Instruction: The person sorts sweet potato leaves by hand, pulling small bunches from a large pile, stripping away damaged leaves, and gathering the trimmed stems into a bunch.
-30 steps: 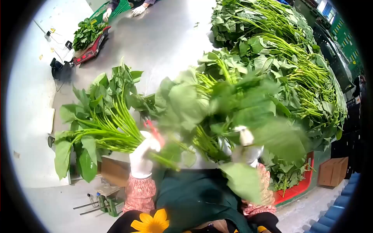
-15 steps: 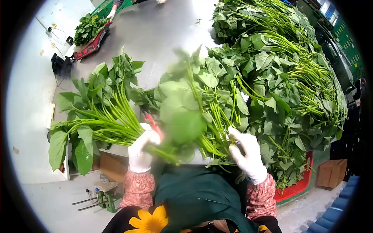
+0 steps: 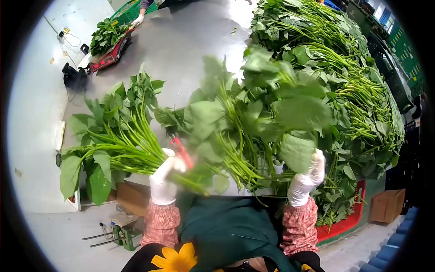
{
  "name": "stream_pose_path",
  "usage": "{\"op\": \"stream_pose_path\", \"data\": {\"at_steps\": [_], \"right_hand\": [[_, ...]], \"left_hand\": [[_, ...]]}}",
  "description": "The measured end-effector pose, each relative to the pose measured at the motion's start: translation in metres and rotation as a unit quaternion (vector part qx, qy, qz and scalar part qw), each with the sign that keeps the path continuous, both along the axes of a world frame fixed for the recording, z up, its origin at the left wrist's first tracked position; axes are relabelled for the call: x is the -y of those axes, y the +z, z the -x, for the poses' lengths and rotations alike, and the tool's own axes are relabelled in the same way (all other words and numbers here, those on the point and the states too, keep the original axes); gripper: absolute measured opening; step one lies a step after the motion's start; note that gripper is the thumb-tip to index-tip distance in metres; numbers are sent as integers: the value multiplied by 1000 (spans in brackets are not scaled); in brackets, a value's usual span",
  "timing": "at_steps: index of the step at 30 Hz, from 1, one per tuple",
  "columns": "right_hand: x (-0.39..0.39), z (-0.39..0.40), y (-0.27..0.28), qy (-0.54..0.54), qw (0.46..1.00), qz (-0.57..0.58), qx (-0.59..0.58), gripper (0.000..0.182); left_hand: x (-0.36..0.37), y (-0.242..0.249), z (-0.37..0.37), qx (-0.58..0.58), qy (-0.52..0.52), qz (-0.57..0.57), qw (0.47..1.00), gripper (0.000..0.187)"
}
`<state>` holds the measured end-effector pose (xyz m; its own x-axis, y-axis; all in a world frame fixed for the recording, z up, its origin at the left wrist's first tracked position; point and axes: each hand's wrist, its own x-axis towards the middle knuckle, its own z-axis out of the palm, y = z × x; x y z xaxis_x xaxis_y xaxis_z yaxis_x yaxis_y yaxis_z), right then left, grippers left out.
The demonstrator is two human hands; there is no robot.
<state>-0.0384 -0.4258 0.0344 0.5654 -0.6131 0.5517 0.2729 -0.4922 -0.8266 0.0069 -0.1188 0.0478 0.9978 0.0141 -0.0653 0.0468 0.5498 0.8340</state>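
My left hand (image 3: 164, 181), in a white glove, is closed round the stem ends of a bunch of leafy greens (image 3: 131, 145), whose broad leaves fan out to the left. Just beyond that hand is a red-handled tool (image 3: 181, 152), partly blurred; its kind is hard to make out. My right hand (image 3: 308, 179), also gloved, has its fingers pinched together at a leafy stem (image 3: 297, 154), with blurred leaves around it. Between the hands lies a loose heap of leafy stems (image 3: 235, 154) on the metal table (image 3: 181, 59).
A large pile of leafy greens (image 3: 358, 90) covers the right side of the table. Below it is a red crate (image 3: 346, 224), with a cardboard box (image 3: 387, 205) beside it. At the far left, greens lie on a red scale (image 3: 108, 56), near another person's gloved hand (image 3: 137, 21).
My right hand has moved right and its fingers have closed; leaves beside it are lifted and blurred. My left hand still grips its bunch, almost unmoved.
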Motion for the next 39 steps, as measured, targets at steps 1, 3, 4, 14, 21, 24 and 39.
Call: {"op": "stream_pose_path", "data": {"at_steps": [1, 3, 4, 14, 21, 24, 39], "right_hand": [[2, 7, 3, 26, 995, -98, -15, 20], [0, 9, 12, 15, 970, -237, -60, 26], [-2, 7, 9, 52, 964, -255, -49, 26], [0, 5, -9, 161, 940, -296, -62, 19], [-13, 24, -18, 152, 984, -93, 3, 33], [-10, 34, -20, 211, 977, 20, -19, 21], [-38, -1, 37, 294, 745, 595, 73, 24]], "left_hand": [[1, -1, 0, -3, -3, 6, 1000, 13], [5, 0, 0, -16, -1, 2, 1000, 15], [6, 0, 0, -20, -3, 5, 1000, 15], [3, -3, 3, -30, -10, -5, 999, 12], [9, 1, 3, -25, -26, 11, 999, 11], [13, 7, 3, -29, -21, -4, 999, 11], [12, 38, -18, -88, -79, -52, 992, 16]]}}
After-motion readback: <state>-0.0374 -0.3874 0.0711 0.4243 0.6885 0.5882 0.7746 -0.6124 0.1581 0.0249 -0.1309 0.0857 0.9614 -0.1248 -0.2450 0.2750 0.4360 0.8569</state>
